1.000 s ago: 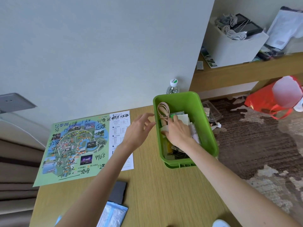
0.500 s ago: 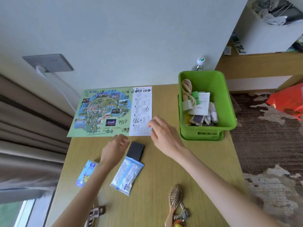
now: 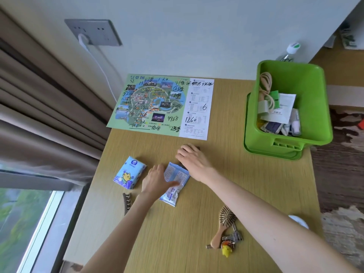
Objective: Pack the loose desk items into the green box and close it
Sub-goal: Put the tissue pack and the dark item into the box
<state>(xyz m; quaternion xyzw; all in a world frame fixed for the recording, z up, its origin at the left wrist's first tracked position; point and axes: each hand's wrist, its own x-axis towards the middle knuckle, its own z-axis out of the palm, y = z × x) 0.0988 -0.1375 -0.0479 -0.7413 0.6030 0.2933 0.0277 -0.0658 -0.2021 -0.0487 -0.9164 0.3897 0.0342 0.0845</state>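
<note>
Blue packet point(image 3: 178, 173) lies between left hand point(image 3: 155, 179) and right hand point(image 3: 194, 160), touching both.

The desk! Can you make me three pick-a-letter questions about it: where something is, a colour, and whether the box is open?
1. Where is the hairbrush?
A on a chair
B on the desk beside the keys
C on a shelf

2. What colour is the bear on the tissue pack?
A red
B pink
C yellow

3. The green box is:
A open on top
B shut with a lid
C tipped over

Answers: 1 B, it lies by the keys; 2 C, the bear is yellow; 3 A, the things inside show from above.
</note>
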